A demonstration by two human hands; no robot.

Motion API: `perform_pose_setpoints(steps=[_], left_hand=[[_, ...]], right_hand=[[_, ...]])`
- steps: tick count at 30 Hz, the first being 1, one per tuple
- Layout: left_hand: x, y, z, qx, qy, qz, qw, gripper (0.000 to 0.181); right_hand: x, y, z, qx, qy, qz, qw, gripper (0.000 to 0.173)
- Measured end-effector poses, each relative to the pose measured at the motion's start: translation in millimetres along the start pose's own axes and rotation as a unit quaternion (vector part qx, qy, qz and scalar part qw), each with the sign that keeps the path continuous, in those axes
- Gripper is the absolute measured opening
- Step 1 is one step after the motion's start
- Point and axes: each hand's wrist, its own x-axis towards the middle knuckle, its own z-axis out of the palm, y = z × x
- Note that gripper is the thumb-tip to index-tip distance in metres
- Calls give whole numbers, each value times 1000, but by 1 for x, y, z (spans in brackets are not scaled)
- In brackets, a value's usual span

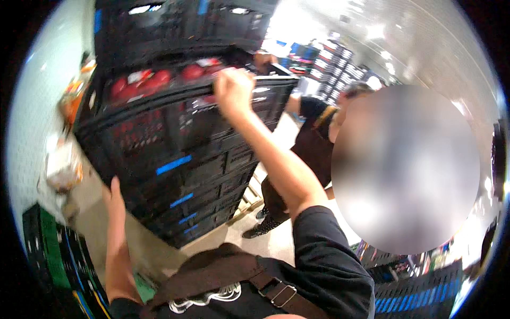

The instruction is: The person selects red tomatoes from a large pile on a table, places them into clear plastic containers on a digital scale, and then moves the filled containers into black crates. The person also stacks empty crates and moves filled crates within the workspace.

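A tall stack of black plastic crates (187, 175) stands before me, with strips of blue tape on its front. Red items in clear packaging (145, 83), blurred, fill the upper open crate (159, 109). My right hand (234, 89) is over that crate's front rim with its fingers curled. Blur hides whether it grips the rim or a package. Lower down, my left hand (113, 193) is beside the stack's left edge, thumb up. Its fingers are mostly hidden, so contact with the crate is unclear.
Another person (310, 143) in dark clothing stands close at the stack's right side. More black crates (171, 28) rise behind the open one. Green and black crates (50, 247) stand at lower left, and a crate with blue stripes (418, 289) at lower right. A white box (63, 163) is by the left wall.
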Motion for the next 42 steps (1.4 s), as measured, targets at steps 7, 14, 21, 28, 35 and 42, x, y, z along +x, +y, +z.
perform_pose_setpoints(steps=[7,14,21,28,35,42], left_hand=[[-3,5,13,66,-11,-93,993,69],[-23,43,32,96,6,36,995,69],[3,14,3,125,29,-12,992,72],[11,-13,-15,149,-12,-45,988,79],[7,1,-15,140,-26,-77,987,81],[40,-44,-31,51,-83,-105,990,83]], right_hand=[[-9,-4,-46,91,-21,-14,996,20],[-275,7,-73,494,-209,566,627,41],[-234,-81,8,708,-88,630,307,41],[-220,-85,15,676,-70,680,277,89],[-219,-70,11,652,-149,674,314,78],[-257,5,-150,455,-402,374,701,34]])
